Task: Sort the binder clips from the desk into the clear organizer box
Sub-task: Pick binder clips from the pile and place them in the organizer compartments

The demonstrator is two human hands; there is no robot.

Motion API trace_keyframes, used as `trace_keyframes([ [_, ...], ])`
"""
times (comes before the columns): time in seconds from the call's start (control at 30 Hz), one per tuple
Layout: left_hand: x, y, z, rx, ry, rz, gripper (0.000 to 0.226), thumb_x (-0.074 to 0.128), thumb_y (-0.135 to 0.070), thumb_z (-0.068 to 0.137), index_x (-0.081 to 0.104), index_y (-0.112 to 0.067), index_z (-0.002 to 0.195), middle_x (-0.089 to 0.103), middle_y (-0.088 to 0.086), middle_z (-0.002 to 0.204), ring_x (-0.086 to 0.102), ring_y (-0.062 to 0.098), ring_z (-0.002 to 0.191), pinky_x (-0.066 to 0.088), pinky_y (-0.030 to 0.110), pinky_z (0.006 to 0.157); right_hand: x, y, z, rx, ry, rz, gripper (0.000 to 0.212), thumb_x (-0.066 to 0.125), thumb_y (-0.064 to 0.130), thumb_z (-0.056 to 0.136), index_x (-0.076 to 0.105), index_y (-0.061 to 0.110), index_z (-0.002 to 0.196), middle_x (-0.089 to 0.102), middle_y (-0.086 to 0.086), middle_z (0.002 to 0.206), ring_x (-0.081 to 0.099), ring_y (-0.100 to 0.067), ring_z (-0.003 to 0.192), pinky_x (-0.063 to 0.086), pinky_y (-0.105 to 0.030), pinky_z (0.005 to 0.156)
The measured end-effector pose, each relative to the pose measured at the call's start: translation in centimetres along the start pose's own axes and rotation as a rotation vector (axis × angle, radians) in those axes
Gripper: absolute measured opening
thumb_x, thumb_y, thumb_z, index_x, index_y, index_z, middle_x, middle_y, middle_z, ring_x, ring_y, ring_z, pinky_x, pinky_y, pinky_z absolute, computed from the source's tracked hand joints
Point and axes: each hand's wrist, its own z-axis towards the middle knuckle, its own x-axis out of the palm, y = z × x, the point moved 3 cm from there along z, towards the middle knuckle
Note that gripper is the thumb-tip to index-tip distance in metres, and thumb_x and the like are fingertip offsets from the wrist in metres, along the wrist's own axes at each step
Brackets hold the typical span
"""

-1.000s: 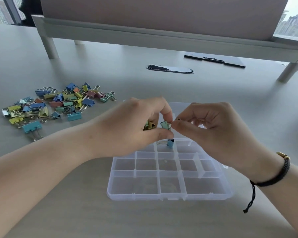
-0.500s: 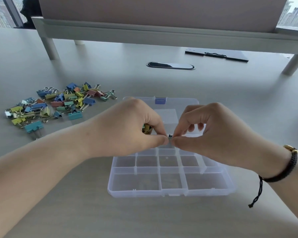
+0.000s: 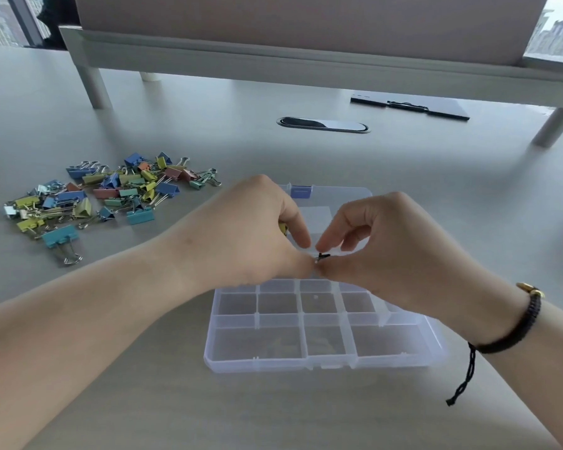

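From your head camera, no writing is legible anywhere. Your left hand (image 3: 257, 232) and right hand (image 3: 381, 245) meet over the clear organizer box (image 3: 325, 362), fingertips together pinching one small binder clip (image 3: 320, 257). The clip pile (image 3: 111, 196) lies left on the pale grey desk (image 3: 436, 177); a clipboard (image 3: 410, 107) sits beneath the raised shelf (image 3: 306, 69), windows behind.

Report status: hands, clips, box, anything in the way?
Left hand and right hand pinch one small clip above organizer box. Clip pile left on desk. Nothing blocking.
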Motion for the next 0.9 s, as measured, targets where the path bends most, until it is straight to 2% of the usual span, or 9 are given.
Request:
trace_keyframes([
  [0.13, 0.38, -0.33, -0.10, -0.011, 0.016, 0.025, 0.017, 0.083, -0.041, 0.068, 0.077, -0.027, 0.076, 0.052, -0.021, 0.044, 0.045, 0.000, 0.033, 0.026, 0.008, 0.031, 0.25, 0.13, 0.76, 0.097, 0.107, 0.074, 0.026, 0.085, 0.030, 0.059, 0.075, 0.030, 0.083, 0.069, 0.013, 0.074, 0.059, -0.001, 0.053, 0.046, -0.015, 0.045],
  [0.27, 0.31, -0.23, 0.12, -0.028, 0.029, 0.009, 0.013, 0.084, -0.038, 0.067, 0.077, -0.028, 0.072, 0.049, -0.014, 0.041, 0.042, 0.003, 0.035, 0.025, 0.008, 0.032, 0.33, 0.33, 1.14, 0.105, 0.150, 0.047, 0.016, 0.085, 0.023, 0.062, 0.077, 0.030, 0.075, 0.071, 0.005, 0.071, 0.055, -0.009, 0.052, 0.043, -0.021, 0.047],
  [0.43, 0.26, -0.16, 0.19, -0.028, 0.040, -0.024, 0.012, 0.084, -0.039, 0.069, 0.077, -0.028, 0.071, 0.048, -0.012, 0.040, 0.042, 0.003, 0.034, 0.026, 0.008, 0.032, 0.38, 0.27, 0.95, 0.106, 0.117, 0.074, 0.016, 0.085, 0.030, 0.058, 0.077, 0.030, 0.072, 0.071, 0.010, 0.069, 0.056, -0.003, 0.051, 0.044, -0.016, 0.047],
  [0.57, 0.17, -0.15, 0.27, -0.006, 0.024, -0.024, 0.010, 0.082, -0.039, 0.071, 0.078, -0.029, 0.070, 0.048, -0.009, 0.041, 0.041, 0.005, 0.037, 0.025, 0.009, 0.033, 0.43, 0.08, 0.97, 0.115, 0.080, 0.085, 0.013, 0.085, 0.024, 0.061, 0.076, 0.027, 0.070, 0.072, 0.011, 0.067, 0.064, -0.006, 0.056, 0.046, -0.014, 0.047],
  [0.67, 0.00, -0.14, 0.19, 0.025, 0.024, -0.022, 0.011, 0.081, -0.043, 0.073, 0.079, -0.032, 0.073, 0.051, -0.009, 0.044, 0.043, 0.003, 0.038, 0.027, 0.009, 0.034, 0.45, 0.03, 0.87, 0.094, 0.071, 0.090, 0.015, 0.086, 0.029, 0.060, 0.076, 0.027, 0.071, 0.072, 0.008, 0.069, 0.064, -0.007, 0.059, 0.047, -0.015, 0.048],
  [0.8, -0.41, 0.11, 0.04, 0.041, 0.009, -0.017, 0.010, 0.080, -0.046, 0.073, 0.079, -0.038, 0.079, 0.060, -0.019, 0.054, 0.049, -0.005, 0.046, 0.034, 0.007, 0.041, 0.27, 0.08, 0.83, 0.064, 0.088, 0.118, 0.022, 0.089, 0.032, 0.061, 0.076, 0.030, 0.078, 0.070, 0.005, 0.075, 0.055, -0.004, 0.057, 0.043, -0.015, 0.051],
  [0.9, -0.32, 0.21, 0.05, 0.067, -0.032, -0.009, 0.009, 0.081, -0.045, 0.071, 0.079, -0.040, 0.078, 0.062, -0.013, 0.063, 0.051, -0.004, 0.053, 0.037, 0.008, 0.047, 0.36, 0.09, 0.79, 0.059, 0.090, 0.107, 0.027, 0.088, 0.035, 0.059, 0.075, 0.031, 0.083, 0.068, 0.010, 0.077, 0.053, -0.001, 0.058, 0.044, -0.014, 0.051],
])
